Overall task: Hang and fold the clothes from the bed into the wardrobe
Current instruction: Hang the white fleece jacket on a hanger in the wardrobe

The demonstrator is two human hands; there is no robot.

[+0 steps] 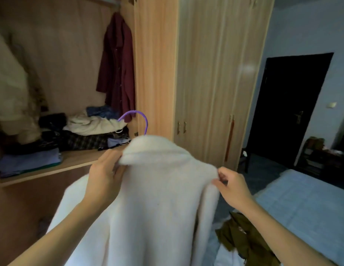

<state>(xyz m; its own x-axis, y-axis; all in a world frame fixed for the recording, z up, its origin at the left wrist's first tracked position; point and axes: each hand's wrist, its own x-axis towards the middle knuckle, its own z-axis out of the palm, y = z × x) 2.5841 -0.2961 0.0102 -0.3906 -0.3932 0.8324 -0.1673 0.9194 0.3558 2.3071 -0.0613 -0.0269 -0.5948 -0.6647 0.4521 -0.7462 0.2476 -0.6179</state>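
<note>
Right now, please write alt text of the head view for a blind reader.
Two hands hold a white fluffy coat on a purple hanger before an open wardrobe; the left hand grips its collar, the right hand pinches its shoulder.

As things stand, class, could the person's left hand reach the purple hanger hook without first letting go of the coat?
Probably not. The left hand grips the collar of the white coat, and the purple hanger hook rises above that collar, beyond the fingers. Nothing blocks the way, but the hand would have to release first.
</note>
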